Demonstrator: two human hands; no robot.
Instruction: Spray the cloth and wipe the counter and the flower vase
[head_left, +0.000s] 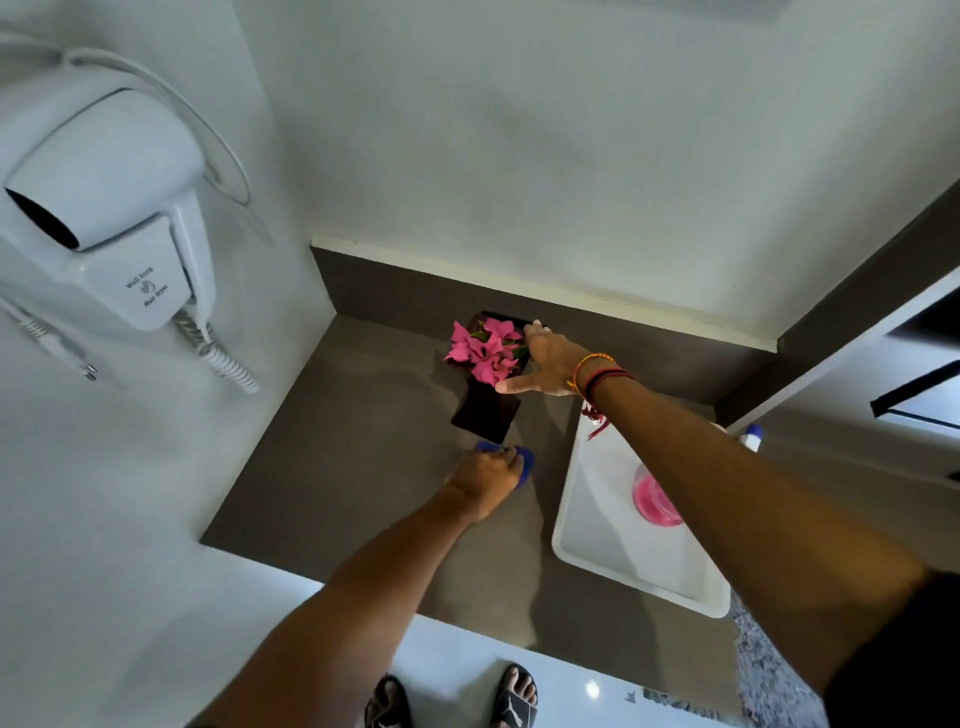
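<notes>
A dark square flower vase with pink flowers stands near the back of the grey counter. My right hand grips the vase's top rim from the right, thumb toward me. My left hand presses a bunched blue cloth onto the counter just in front of the vase's base. Most of the cloth is hidden under the fingers.
A white rectangular sink lies right of the vase, with a pink bottle inside it. A white bottle with a blue cap stands behind my right forearm. A wall hair dryer with coiled cord hangs at the left.
</notes>
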